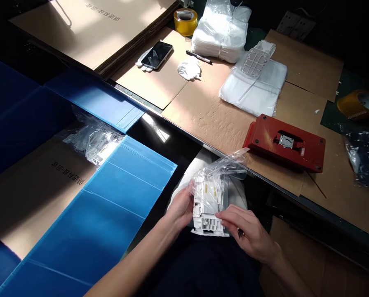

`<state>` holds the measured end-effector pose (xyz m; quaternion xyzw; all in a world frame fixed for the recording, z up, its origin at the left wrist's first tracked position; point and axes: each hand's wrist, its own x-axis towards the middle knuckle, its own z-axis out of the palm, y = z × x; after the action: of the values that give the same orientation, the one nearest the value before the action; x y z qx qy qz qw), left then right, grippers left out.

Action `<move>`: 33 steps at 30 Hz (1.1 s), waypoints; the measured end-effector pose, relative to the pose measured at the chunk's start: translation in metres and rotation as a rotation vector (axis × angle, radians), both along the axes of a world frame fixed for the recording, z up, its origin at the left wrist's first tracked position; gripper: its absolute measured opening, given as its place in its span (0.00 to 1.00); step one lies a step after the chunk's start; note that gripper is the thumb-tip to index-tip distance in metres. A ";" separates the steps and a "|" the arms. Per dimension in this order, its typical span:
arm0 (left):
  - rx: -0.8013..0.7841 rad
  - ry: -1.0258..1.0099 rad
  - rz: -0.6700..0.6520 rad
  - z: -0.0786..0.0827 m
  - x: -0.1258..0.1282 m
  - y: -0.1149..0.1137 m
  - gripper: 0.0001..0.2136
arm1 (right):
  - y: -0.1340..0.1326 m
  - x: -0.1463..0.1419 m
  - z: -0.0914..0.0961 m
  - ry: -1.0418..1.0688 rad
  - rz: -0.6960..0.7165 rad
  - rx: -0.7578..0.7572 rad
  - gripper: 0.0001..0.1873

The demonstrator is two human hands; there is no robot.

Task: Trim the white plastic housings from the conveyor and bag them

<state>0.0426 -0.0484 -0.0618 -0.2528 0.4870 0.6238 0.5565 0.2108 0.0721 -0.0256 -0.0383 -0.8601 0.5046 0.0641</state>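
Observation:
Over my lap I hold a white plastic part (208, 214) partly inside a clear plastic bag (221, 173). My left hand (181, 208) grips the part's left side, thumb on the bag's edge. My right hand (249, 231) pinches the bag against the part's lower right side. The bag's open end sticks up toward the table edge.
A red fixture block (285, 142) sits on the cardboard-covered table (203, 111), behind it stacks of clear bags (254, 84), a phone (157, 54), a pen (199, 57) and tape rolls (185, 20). At left stands a blue corrugated box (110, 214) with bagged white parts (93, 140).

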 end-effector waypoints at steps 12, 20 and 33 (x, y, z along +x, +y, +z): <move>0.118 0.455 -0.196 0.006 -0.012 -0.011 0.10 | 0.016 0.000 0.007 -0.115 -0.402 -0.537 0.06; 0.279 0.520 -0.429 0.055 -0.005 -0.002 0.17 | 0.009 -0.006 -0.014 -0.173 -0.811 -0.916 0.10; 0.219 0.688 -0.351 0.061 -0.020 -0.023 0.17 | -0.010 -0.016 -0.019 -0.092 -0.691 -0.407 0.11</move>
<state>0.0227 -0.0714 -0.0007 0.1186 0.6114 0.6156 0.4830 0.1945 0.0619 -0.0450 -0.3597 -0.6812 0.6110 0.1825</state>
